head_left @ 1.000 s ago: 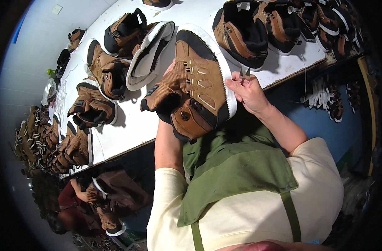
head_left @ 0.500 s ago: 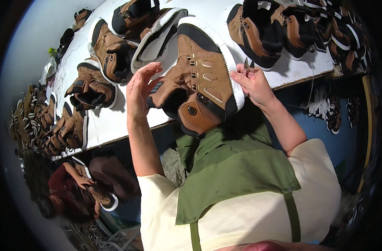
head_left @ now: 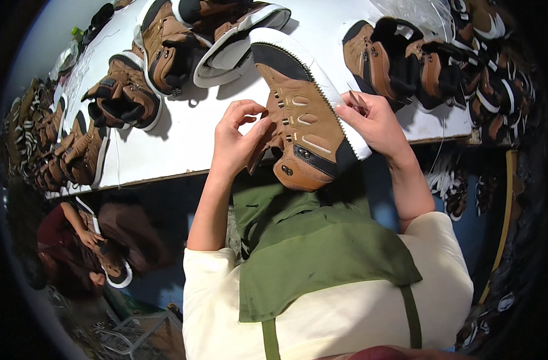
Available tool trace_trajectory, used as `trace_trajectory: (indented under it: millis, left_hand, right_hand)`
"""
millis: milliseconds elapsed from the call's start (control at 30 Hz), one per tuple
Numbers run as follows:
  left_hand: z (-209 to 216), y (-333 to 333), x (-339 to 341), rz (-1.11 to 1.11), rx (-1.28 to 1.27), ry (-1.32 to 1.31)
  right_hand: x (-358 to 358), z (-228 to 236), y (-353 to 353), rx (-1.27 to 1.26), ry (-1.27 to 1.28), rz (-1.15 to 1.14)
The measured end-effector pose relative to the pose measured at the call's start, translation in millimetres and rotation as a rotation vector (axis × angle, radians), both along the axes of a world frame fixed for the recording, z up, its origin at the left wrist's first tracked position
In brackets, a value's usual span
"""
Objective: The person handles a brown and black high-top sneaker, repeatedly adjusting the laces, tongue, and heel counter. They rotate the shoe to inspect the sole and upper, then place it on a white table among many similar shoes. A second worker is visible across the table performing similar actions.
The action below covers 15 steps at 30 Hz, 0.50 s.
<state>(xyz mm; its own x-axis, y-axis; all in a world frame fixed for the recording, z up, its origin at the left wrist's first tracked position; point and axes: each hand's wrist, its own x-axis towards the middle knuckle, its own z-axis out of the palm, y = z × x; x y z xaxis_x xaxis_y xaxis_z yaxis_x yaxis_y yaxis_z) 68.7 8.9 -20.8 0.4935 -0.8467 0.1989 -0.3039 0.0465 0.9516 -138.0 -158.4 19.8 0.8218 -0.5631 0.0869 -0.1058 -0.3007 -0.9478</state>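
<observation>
A brown boot (head_left: pixel 313 123) with a black toe cap and white sole is held up in front of me, tilted on its side with the toe pointing away. My right hand (head_left: pixel 376 125) grips the edge of its white sole between thumb and fingers. In that same hand sits a small pair of metal snips (head_left: pixel 358 103), blades pointing up and away from the sole. My left hand (head_left: pixel 241 135) is at the lacing side, thumb and fingers closed on the boot's tongue (head_left: pixel 268 135). The boot's opening is mostly turned from view.
Several similar boots (head_left: pixel 130 90) stand on the white table (head_left: pixel 148 159) at left, more (head_left: pixel 382 60) at right. An upturned boot (head_left: pixel 238 51) lies beyond mine. The table edge runs just under my hands. At lower left, a co-worker (head_left: pixel 76 240) handles another boot.
The boot has turned, showing more of its side and less of its opening. My left hand, spread beside the boot before, has closed on its tongue. My view has shifted slightly.
</observation>
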Motion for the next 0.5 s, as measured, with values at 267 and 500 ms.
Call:
trace_trajectory:
  millis: [267, 500]
  left_hand:
    - [12, -10, -9, 0.074, -0.045, -0.043]
    - [12, -24, 1, -0.035, -0.036, -0.080]
  right_hand:
    - [13, 14, -1, -0.234, 0.122, -0.005]
    - [19, 30, 7, -0.333, 0.198, -0.025]
